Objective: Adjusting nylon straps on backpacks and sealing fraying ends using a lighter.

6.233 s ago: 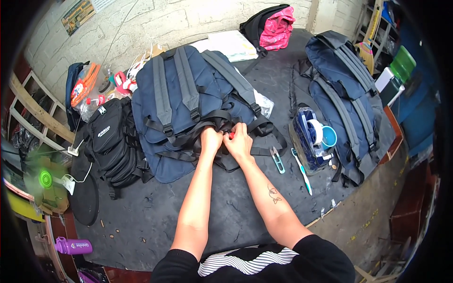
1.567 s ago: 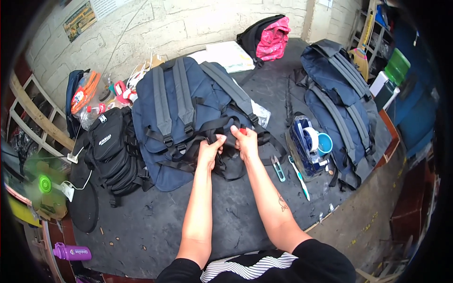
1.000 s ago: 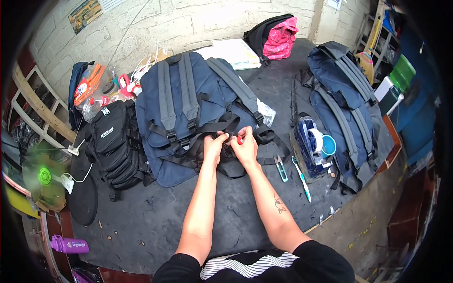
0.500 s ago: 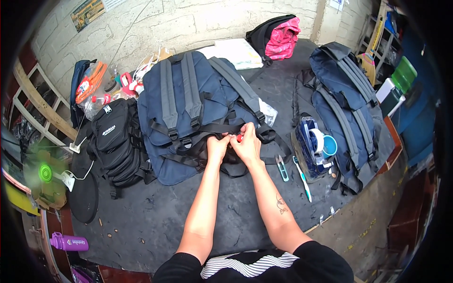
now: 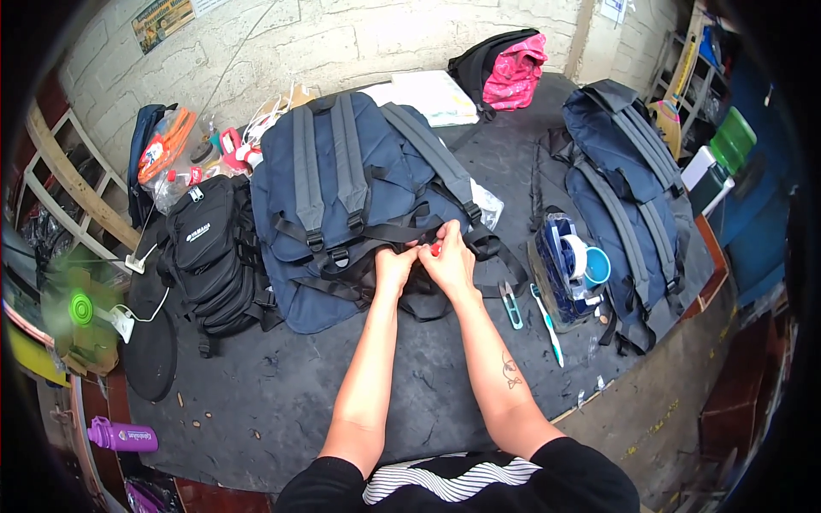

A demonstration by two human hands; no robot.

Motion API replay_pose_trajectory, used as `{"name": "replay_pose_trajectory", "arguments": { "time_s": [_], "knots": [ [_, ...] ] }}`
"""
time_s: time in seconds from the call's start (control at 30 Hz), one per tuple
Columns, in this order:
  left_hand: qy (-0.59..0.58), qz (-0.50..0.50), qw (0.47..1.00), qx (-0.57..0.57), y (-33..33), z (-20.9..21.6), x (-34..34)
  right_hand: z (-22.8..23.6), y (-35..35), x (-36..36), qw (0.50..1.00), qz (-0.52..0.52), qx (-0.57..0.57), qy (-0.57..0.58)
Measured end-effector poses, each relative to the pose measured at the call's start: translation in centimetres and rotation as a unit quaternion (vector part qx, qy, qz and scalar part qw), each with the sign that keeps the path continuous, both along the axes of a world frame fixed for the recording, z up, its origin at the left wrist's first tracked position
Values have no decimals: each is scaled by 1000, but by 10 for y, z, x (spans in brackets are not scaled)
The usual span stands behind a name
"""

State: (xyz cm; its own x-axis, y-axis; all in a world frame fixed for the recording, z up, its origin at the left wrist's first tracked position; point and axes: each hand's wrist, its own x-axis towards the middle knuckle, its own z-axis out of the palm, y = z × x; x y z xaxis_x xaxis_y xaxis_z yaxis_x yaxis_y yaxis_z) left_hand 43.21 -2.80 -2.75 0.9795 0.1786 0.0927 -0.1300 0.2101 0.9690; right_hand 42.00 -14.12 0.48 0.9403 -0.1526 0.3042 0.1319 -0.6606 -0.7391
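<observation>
Hands meet on the black straps (image 5: 376, 235) at the lower end of the navy backpack (image 5: 342, 197) lying strap-side up on the dark table (image 5: 282, 402); left hand (image 5: 395, 267) pinches strap webbing, right hand (image 5: 446, 261) grips a small red thing (image 5: 435, 249) against it. Just right of them lie snips (image 5: 511, 305) and a teal toothbrush (image 5: 547, 325); left, a black bag (image 5: 209, 252)

A whitewashed stone-block wall (image 5: 342, 34) runs behind the dark, rubber-topped counter (image 5: 282, 402), with a paper poster (image 5: 167, 13) fixed high on it. A pale wooden lattice frame (image 5: 60, 184) leans at the left, and cluttered shelves (image 5: 714, 77) stand at the right above a brown concrete floor (image 5: 650, 419), all in even daylight.
</observation>
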Motion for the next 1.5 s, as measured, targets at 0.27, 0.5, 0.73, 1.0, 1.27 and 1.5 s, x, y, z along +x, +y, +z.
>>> {"name": "replay_pose_trajectory", "arguments": {
  "time_s": [0.27, 0.5, 0.73, 1.0, 1.27, 1.5],
  "knots": [
    [107, -42, 993, -3, 0, 19, -6, -14, -6, 8, 989, 25, 143, -31],
    [272, -160, 908, -275, 12, 18, 9, -16, -12, 17, 889, 113, 441, -55],
    [281, -177, 899, -285, 19, 14, 20, -13, 5, -1, 987, 10, 139, -77],
    [260, -156, 903, -305, 13, 5, 24, -5, 4, -5, 990, -5, 128, -67],
    [235, -80, 924, -290, 2, 4, 23, -2, 3, -7, 996, -22, 80, -30],
    [218, -50, 938, -265, -1, 3, 21, 7, 5, -7, 996, -10, 81, -40]
  ]
}}
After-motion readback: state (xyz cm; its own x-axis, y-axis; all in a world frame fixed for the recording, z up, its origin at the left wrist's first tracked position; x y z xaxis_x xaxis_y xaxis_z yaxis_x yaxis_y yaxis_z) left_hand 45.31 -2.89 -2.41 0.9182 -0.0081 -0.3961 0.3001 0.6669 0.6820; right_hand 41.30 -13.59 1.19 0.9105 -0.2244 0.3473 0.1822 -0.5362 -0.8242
